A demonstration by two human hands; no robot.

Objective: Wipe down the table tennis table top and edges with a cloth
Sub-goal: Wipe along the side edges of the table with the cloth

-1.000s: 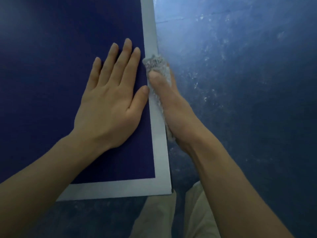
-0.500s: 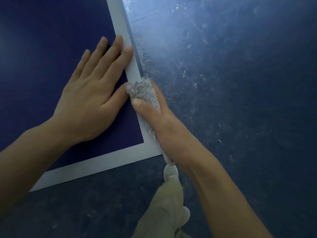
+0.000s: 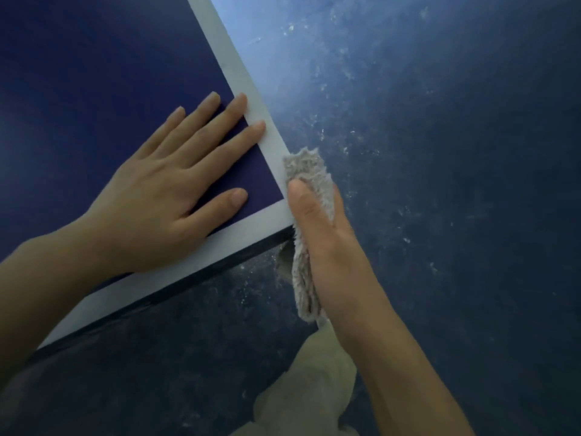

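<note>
At the table's [image 3: 270, 221] four-o'clock corner, the right hand [image 3: 327, 247] grips the cloth [image 3: 309, 174]; the left hand [image 3: 163, 196] lies flat, fingers straight. Rounding the corner, the cloth may slip off the edge.

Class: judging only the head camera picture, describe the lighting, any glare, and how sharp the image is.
Head view: dim, bluish light; a pale sheen brightens the floor at top centre, fading to dark corners. Head view: soft all over, yet the cloth pile, the right hand and the left hand on the table read clearly.
</note>
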